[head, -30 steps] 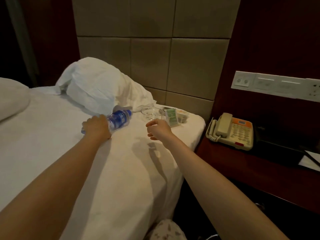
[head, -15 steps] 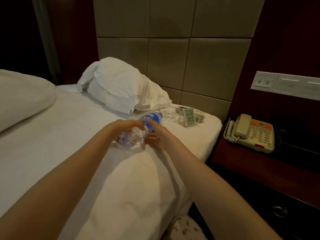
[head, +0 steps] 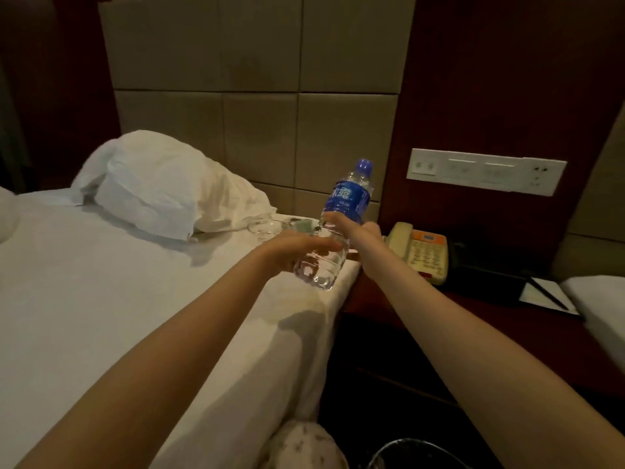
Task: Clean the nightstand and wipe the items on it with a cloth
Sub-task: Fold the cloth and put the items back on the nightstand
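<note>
1. White sheet [head: 101,299] covers the bed on the left side of the frame. It looks soft and smooth. A puffy white pillow [head: 162,184] sits at the upper left, all crumpled.
2. A small glass dish [head: 267,228] lies on the sheet just right of the pillow. It is round and see-through.
3. The left hand [head: 294,247] is near the middle of the frame. Its fingers wrap round the clear bottom part of the water bottle [head: 348,198].
4. The water bottle is up in the air over the right edge of the bed. It leans, with its blue cap pointing up. It is thin clear plastic, bumpy at the bottom, with a shiny blue label and water inside.
5. The right hand [head: 345,225] grips the bottle just under the label.
6. I think the bottle is going to the nightstand [head: 473,316] or is about to be wiped. Hold it firmly but do not squash it. Thin plastic can slip. Stand it up straight on bare wood.
7. The nightstand, right of the bed, is dark red wood, hard and flat.
8. A cream phone [head: 419,252] with an orange top sits on it. Do not bump it.
9. I cannot see a cloth anywhere.
</note>
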The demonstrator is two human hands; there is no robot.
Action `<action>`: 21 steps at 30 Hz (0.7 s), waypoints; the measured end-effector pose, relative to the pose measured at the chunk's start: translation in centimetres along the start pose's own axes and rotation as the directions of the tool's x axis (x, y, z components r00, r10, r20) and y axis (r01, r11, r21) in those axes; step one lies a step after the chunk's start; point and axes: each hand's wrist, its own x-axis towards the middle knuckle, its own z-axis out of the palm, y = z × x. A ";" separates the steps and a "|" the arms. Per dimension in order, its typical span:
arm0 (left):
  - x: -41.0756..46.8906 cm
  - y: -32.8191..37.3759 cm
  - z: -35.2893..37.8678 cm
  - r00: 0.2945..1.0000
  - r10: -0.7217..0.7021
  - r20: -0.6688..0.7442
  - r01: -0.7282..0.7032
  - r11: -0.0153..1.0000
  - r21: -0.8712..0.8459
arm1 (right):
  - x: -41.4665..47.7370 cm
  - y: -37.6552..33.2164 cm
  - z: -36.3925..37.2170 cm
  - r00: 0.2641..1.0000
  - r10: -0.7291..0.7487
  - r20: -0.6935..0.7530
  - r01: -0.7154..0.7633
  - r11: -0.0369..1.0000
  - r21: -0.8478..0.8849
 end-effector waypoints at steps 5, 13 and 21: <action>2.1 3.2 7.2 0.992 0.067 0.108 -0.070 0.997 0.016 | -0.4 -0.8 -8.2 0.989 -0.113 -0.096 0.103 0.990 -0.100; 3.3 7.2 18.2 0.954 0.109 0.279 -0.123 0.992 0.033 | -1.3 -0.3 -19.8 0.956 -0.130 -0.262 0.060 0.964 -0.257; 5.2 9.1 27.5 0.934 0.098 0.343 -0.108 0.994 0.011 | -1.9 0.6 -29.3 0.897 -0.269 -0.350 0.062 0.862 -0.503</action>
